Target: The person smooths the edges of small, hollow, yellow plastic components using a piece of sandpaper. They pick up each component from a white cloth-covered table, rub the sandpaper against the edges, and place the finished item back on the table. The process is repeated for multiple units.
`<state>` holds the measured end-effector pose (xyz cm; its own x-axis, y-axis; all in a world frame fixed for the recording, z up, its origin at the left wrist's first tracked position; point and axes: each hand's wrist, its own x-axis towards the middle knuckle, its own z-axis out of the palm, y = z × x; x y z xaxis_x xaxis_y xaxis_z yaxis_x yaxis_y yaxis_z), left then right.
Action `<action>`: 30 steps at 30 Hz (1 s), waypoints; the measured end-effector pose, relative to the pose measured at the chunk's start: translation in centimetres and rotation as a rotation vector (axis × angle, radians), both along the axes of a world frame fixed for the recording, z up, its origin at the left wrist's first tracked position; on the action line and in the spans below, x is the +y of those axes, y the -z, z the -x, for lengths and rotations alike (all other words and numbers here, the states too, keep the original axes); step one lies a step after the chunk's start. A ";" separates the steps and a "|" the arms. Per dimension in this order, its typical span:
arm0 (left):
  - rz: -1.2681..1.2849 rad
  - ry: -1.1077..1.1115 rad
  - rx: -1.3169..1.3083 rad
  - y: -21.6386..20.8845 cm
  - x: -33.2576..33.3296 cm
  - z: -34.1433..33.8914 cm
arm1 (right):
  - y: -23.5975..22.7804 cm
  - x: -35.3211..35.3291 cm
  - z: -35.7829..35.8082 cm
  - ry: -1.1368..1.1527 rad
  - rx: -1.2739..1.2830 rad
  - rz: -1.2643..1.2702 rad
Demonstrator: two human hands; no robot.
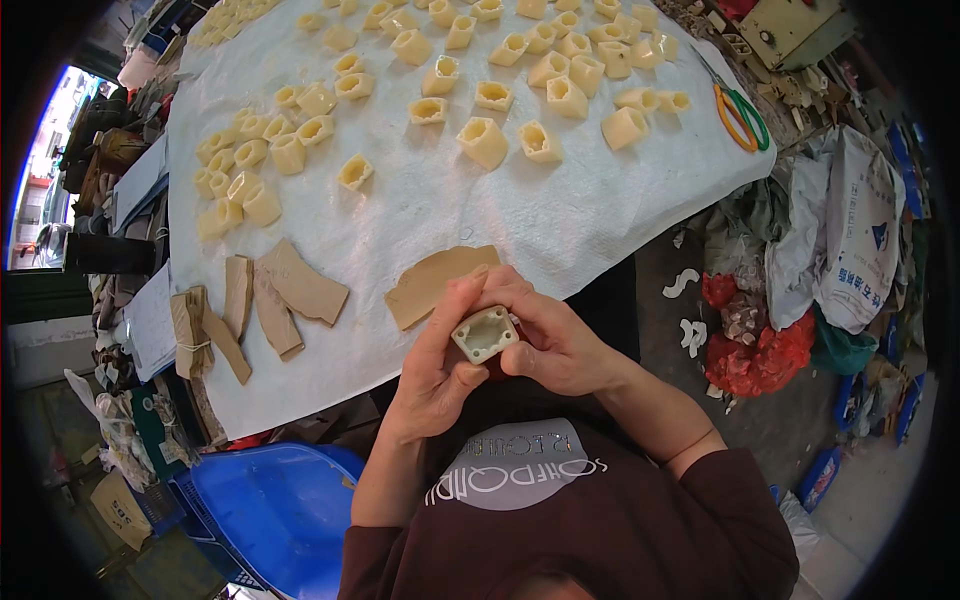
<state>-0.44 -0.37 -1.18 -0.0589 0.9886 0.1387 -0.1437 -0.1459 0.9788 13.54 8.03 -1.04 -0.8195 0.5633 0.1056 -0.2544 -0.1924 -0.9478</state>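
Close in front of my chest, both hands grip one small hollow block (484,336). It is pale greenish-cream with a squarish rim, small round marks at its corners and a cavity facing up. My left hand (436,358) presses on its left side, thumb at the lower edge. Around the far and right sides curl the fingers of my right hand (556,340), its thumb by the lower right corner. A piece of tan sheet (425,287) lies on the white cloth just beyond my hands. Farther off stand many pale yellow hollow pieces, such as this one (483,142).
White cloth (420,210) covers the table. Tan strips (285,290) lie at its left. Scissors (742,118) with orange and green handles rest near the right edge. A blue plastic tub (270,510) stands lower left; red bags (765,350) and white sacks (855,235) sit on the right.
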 end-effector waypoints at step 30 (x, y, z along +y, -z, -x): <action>-0.001 -0.261 -0.581 1.3 0.8 -2.8 | 1.6 -0.9 0.8 0.083 -0.008 0.071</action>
<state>2.33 0.42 -2.53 -0.3642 0.9312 0.0128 -0.6108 -0.2492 0.7515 12.72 7.09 -2.60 -0.7702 0.6353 0.0567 -0.2652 -0.2380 -0.9344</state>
